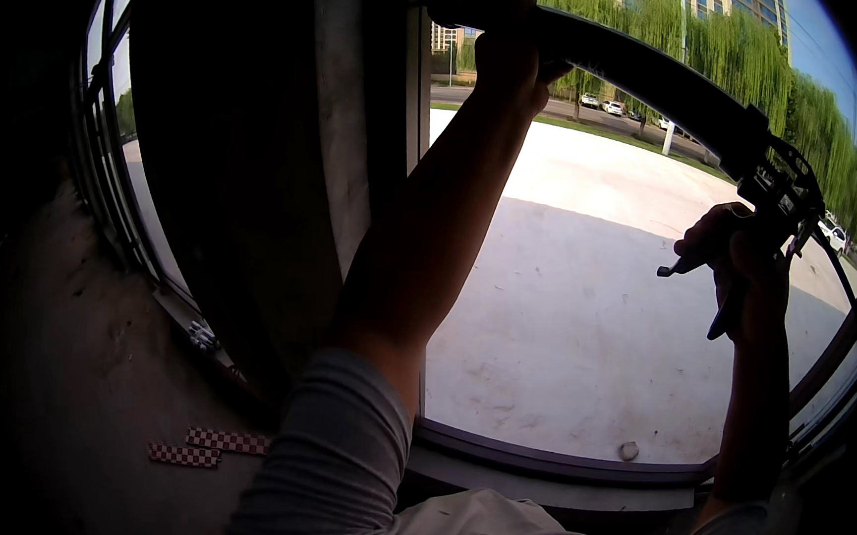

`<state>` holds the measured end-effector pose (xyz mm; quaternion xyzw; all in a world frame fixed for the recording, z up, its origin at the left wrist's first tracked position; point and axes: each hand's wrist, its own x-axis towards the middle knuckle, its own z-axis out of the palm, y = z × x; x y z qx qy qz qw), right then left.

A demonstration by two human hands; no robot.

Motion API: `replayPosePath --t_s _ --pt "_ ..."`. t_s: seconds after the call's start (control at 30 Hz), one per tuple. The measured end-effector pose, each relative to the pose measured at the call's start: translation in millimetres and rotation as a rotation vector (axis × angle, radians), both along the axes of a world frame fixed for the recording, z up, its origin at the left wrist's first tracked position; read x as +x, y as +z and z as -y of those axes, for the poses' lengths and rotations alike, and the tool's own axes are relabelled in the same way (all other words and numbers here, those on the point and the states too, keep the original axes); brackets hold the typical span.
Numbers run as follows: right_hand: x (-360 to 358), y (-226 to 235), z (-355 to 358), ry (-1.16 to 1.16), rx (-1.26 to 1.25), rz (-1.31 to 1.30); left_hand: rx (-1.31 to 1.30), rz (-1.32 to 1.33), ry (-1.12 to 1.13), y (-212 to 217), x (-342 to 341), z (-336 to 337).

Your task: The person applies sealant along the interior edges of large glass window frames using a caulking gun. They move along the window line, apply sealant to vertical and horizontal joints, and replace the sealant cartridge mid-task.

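black, long tubular caulking gun [650, 79] slants across the window frame [414, 117], nozzle at the frame's upright. left hand [513, 60] wraps the barrel near it, steadying; right hand [741, 270] grips the trigger handle, squeezing from behind.

I am looking at an unfinished room under construction: a bare grey concrete wall [85, 343], a raw concrete pillar [343, 142] and a dark metal window frame [554, 462] with no trim. Outside lie a pale paved yard [585, 308], green willow trees [742, 51] and apartment blocks.
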<state>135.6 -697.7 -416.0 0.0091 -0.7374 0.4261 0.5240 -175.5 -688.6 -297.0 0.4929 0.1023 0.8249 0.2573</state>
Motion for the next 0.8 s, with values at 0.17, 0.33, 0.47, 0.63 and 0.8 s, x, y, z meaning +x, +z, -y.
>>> replayPosePath --t_s 0.17,0.33,0.47,0.63,0.8 --pt "-2.1 -29.9 15.9 -0.078 -0.023 -0.042 -0.031 -0.041 -0.035 -30.4 -7.1 7.8" --pt "2.8 -90.3 19.1 -0.240 -0.018 0.002 -0.148 0.064 -0.078 -80.2 6.6 26.5" --pt "-1.9 -119.5 48.2 -0.291 -0.110 0.161 -0.219 0.085 -0.115 -126.9 -0.6 41.3" --pt "30.1 -191.7 71.5 -0.294 -0.355 0.218 -0.301 0.116 -0.246 -186.7 9.7 47.8" --pt "46.4 -258.1 98.9 -0.393 -0.522 0.323 -0.465 0.230 -0.270 -221.6 17.6 70.4"
